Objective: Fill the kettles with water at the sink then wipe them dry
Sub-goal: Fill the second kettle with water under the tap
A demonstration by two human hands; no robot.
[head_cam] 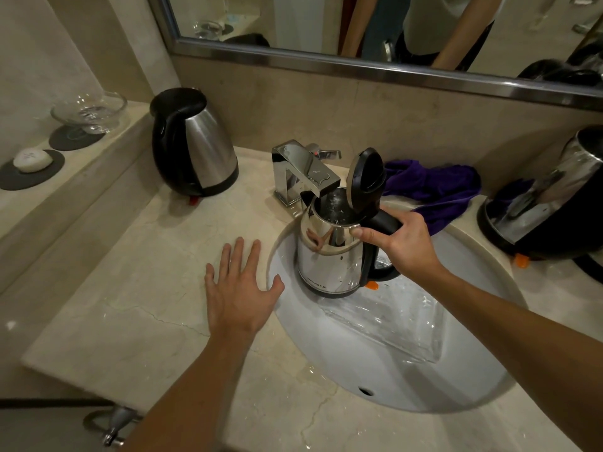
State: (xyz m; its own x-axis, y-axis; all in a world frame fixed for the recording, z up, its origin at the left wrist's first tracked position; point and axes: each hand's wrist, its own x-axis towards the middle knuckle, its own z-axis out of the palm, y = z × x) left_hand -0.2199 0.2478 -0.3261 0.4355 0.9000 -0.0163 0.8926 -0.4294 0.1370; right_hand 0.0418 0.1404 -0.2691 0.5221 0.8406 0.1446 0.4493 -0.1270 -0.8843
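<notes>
A steel kettle (329,256) with its black lid (367,179) flipped up hangs over the white sink (391,370), its mouth under the chrome faucet spout (306,171). My right hand (398,243) grips its black handle. My left hand (241,288) rests flat, fingers spread, on the marble counter (146,305) at the sink's left rim. A second kettle (192,145), lid closed, stands at the back left of the counter. A third kettle (551,197) stands at the right edge. A purple cloth (437,190) lies crumpled behind the sink.
A raised ledge on the left carries a glass dish (89,110) and a wrapped soap (32,160) on dark coasters. A mirror (359,24) runs along the back wall. A towel ring (112,424) hangs below the counter's front edge.
</notes>
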